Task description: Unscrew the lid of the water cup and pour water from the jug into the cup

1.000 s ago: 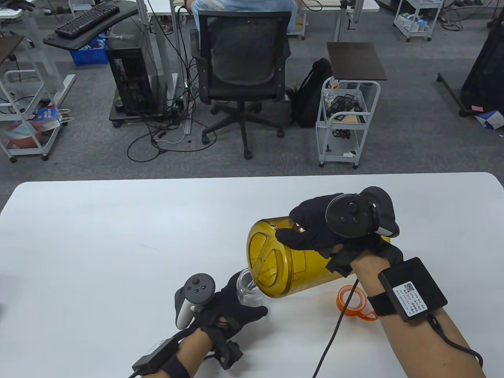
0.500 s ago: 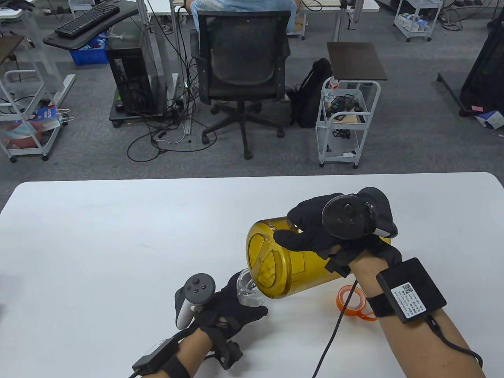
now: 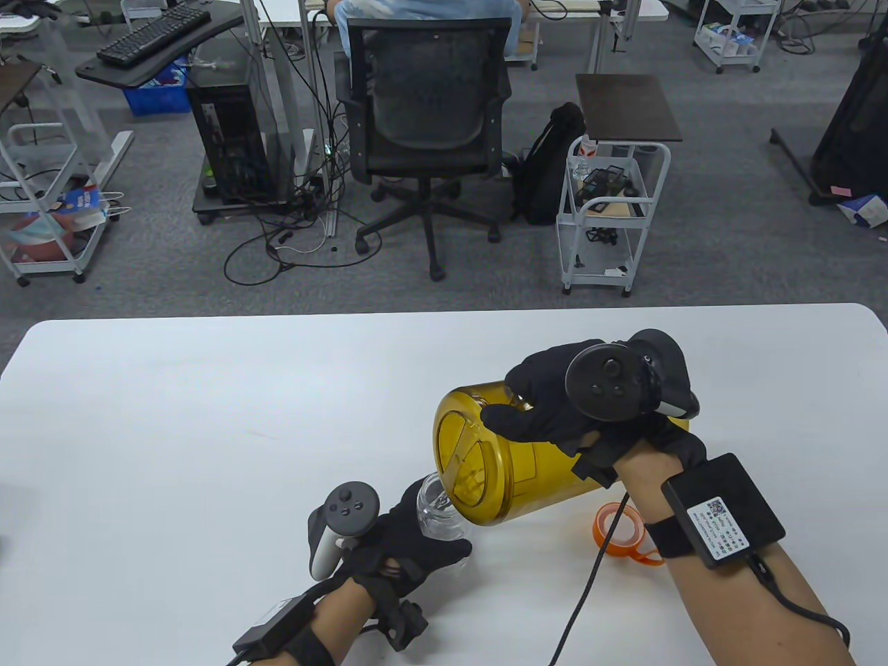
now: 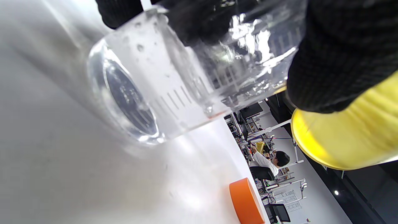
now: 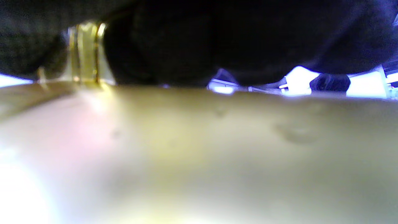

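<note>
My right hand [image 3: 548, 409] grips the yellow translucent jug [image 3: 506, 458], which is tipped on its side with its lidded mouth over the clear cup [image 3: 437, 513]. The jug's wall [image 5: 199, 149] fills the right wrist view under my dark glove. My left hand [image 3: 409, 541] is wrapped round the cup on the white table [image 3: 208, 416]. In the left wrist view the cup [image 4: 161, 81] has scale marks, water inside, and my gloved fingers [image 4: 339, 53] curled on it, with the jug's rim [image 4: 339, 140] close beside. The orange lid [image 3: 624, 534] lies on the table under my right forearm; its side [image 4: 245, 202] shows too.
A black cable [image 3: 590, 590] runs from my right wrist across the near table. Beyond the table's far edge stand an office chair [image 3: 423, 132] with a seated person, a white cart [image 3: 610, 215] and desks.
My right hand has rolled a touch further left with the jug. The left hand and the cup have stayed in place.
</note>
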Demonstrator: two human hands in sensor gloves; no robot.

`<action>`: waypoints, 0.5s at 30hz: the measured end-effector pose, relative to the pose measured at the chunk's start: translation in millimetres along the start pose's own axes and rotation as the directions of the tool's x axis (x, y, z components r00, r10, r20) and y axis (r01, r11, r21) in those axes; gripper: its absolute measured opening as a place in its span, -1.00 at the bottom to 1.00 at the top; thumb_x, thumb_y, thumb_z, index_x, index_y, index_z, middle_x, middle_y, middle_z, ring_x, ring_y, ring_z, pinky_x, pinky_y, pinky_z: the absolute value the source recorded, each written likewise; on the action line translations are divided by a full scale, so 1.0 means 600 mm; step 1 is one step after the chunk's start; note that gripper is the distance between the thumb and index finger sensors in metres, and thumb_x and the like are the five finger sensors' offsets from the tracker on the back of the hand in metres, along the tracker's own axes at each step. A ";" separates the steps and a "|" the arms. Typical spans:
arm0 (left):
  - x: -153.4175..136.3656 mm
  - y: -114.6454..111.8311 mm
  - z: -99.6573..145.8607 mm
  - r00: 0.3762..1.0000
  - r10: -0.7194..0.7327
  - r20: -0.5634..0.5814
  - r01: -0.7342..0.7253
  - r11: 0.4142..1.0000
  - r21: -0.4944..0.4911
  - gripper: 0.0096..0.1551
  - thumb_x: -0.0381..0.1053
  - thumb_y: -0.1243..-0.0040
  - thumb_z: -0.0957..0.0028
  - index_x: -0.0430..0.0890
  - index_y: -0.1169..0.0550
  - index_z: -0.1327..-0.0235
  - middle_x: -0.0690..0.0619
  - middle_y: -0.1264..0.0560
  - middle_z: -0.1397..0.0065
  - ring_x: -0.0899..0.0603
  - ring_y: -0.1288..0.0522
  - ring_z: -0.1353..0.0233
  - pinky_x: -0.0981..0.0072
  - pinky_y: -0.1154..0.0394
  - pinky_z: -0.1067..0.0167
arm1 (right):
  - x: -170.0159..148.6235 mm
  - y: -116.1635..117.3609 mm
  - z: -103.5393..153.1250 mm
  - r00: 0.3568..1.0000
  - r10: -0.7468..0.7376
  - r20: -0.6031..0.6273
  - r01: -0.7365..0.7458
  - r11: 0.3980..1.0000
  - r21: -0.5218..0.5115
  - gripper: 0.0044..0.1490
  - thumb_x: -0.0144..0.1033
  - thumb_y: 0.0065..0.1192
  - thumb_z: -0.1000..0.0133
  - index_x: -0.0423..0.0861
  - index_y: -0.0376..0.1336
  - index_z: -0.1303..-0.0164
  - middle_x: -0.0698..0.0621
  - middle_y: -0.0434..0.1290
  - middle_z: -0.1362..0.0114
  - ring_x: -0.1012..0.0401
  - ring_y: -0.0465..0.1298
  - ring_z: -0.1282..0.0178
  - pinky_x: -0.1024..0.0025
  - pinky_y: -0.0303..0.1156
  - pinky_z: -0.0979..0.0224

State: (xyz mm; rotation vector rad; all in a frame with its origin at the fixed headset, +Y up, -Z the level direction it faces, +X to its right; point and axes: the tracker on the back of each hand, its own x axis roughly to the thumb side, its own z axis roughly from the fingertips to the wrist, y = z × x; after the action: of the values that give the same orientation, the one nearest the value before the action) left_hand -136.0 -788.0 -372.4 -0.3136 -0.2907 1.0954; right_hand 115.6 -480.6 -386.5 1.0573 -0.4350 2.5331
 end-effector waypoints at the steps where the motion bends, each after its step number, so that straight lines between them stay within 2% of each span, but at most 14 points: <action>1: 0.000 0.000 0.000 1.000 0.000 0.000 0.000 1.000 0.000 0.34 0.43 -0.75 0.31 0.34 -0.10 -0.59 0.19 -0.22 -0.68 -0.15 -0.31 -0.72 -0.21 -0.28 -0.58 | 0.000 0.000 0.000 1.000 0.000 0.000 0.000 1.000 0.001 -0.25 0.48 0.43 0.16 -0.07 0.60 0.43 -0.11 0.66 0.34 0.05 0.63 0.50 -0.07 0.65 0.19; 15: 0.000 0.000 0.000 1.000 0.000 -0.001 0.000 1.000 -0.001 0.34 0.43 -0.74 0.31 0.34 -0.10 -0.59 0.19 -0.22 -0.68 -0.16 -0.31 -0.72 -0.21 -0.27 -0.58 | -0.003 -0.005 0.005 1.000 -0.002 -0.007 0.001 1.000 -0.004 -0.26 0.48 0.43 0.16 -0.07 0.60 0.42 -0.11 0.66 0.34 0.05 0.63 0.50 -0.07 0.65 0.19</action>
State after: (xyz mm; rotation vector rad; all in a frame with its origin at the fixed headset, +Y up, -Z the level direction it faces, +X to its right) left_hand -136.1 -787.9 -372.5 -0.3145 -0.2905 1.0951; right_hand 120.2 -479.4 -385.3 1.0461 -0.4370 2.5329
